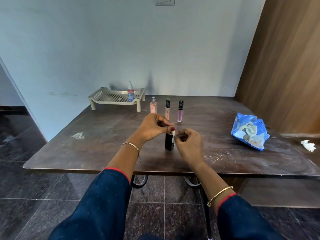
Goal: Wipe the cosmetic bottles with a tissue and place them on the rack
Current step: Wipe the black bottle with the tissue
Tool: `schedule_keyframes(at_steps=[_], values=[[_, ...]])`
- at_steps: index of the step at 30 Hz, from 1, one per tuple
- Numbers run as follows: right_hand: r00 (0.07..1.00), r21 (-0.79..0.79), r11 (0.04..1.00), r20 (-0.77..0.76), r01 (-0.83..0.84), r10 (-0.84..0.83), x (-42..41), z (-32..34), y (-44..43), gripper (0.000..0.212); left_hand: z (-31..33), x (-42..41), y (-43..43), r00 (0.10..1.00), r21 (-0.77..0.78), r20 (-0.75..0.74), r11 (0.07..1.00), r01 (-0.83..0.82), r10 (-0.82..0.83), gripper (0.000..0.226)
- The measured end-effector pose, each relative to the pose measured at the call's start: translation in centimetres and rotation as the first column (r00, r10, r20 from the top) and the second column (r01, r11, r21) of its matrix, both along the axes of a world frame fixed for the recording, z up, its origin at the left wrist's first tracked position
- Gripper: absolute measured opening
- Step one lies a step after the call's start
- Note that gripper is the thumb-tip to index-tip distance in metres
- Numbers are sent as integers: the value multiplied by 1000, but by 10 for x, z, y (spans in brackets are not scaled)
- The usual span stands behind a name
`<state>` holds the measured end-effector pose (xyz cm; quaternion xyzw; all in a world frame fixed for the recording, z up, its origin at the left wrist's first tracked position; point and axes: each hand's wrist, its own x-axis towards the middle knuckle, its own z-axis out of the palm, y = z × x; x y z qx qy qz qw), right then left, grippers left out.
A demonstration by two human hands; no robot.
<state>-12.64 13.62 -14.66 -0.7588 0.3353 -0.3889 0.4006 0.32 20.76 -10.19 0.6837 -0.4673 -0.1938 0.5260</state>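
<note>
A black cosmetic bottle (169,141) stands upright on the table's middle. My left hand (153,127) pinches its top from above. My right hand (188,144) presses a small white tissue (173,135) against the bottle's upper right side. Behind them stand a peach spray bottle (153,105), a peach lip gloss tube (167,109) and a purple lip gloss tube (180,110) in a row. The beige plastic rack (110,97) sits at the far left by the wall, with a clear spray bottle (130,91) upright on its right part.
A blue tissue packet (249,131) lies open at the right of the dark wooden table (86,149). A crumpled white tissue (308,145) lies at the far right edge. A wooden panel (284,66) rises on the right; a pale wall runs behind.
</note>
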Motion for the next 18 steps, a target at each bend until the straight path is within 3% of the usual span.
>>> schedule_keyframes(at_steps=[18], values=[[984,-332,943,-176,-20,-41,-3,14,-6,12,4,2,-1,995,49,102,999,-11,6,15]])
